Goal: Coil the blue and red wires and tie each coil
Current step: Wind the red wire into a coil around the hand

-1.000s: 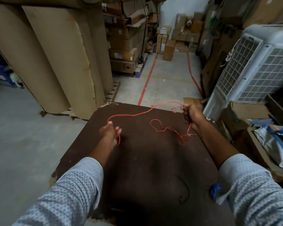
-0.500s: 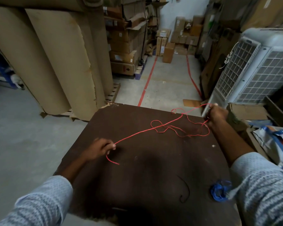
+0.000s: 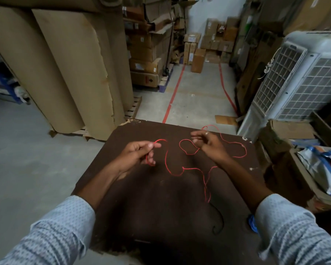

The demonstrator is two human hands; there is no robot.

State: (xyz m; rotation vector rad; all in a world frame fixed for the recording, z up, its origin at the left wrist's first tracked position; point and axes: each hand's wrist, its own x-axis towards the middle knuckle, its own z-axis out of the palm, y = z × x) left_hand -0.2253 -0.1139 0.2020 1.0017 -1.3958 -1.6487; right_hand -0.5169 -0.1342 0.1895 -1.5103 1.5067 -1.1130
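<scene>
The left hand (image 3: 137, 154) pinched the red wire (image 3: 177, 172); the right hand (image 3: 205, 143) hung loosely curled. Slack loops risked tangling.

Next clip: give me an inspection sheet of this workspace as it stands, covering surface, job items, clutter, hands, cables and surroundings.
Surface: dark brown board table, scuffed, far-left corner chipped.
Job's things: thin red wire lying uncoiled in loose loops; bundled blue wire at the near right edge, partly hidden by the sleeve.
Clutter: short black curved wire piece; small pale specks near the right edge.
Grippers: left hand pinches one end of the red wire; right hand, fingers curled at a loop, grip unclear.
Cables: white cord hanging by the grey air cooler.
Surroundings: brown paper rolls, stacked cardboard boxes, red floor lines.
</scene>
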